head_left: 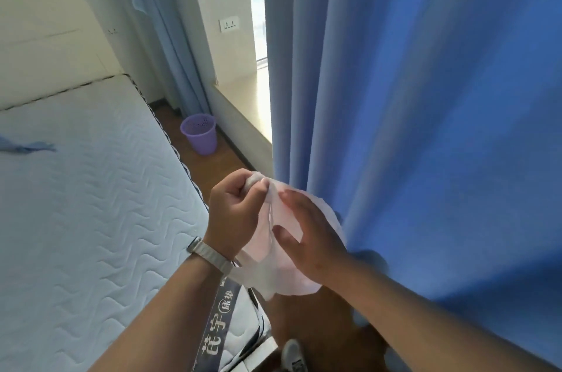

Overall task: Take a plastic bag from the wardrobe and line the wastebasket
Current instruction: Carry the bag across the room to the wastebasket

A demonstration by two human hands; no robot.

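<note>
Already we had the plastic bag (282, 268) in our 2 hands: our left hand (235, 207) pinched its bunched top while our right hand (307, 234) spread against the film, likely to open its mouth; the wastebasket (199, 133) stood well apart, unlined.

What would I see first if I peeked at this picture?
Probably the two hands in the middle: the left hand pinches the top of a thin white plastic bag and the right hand spreads it open. A big blue curtain fills the right side. Farther back, a small purple wastebasket stands on the floor between the bed and the window ledge.
</note>
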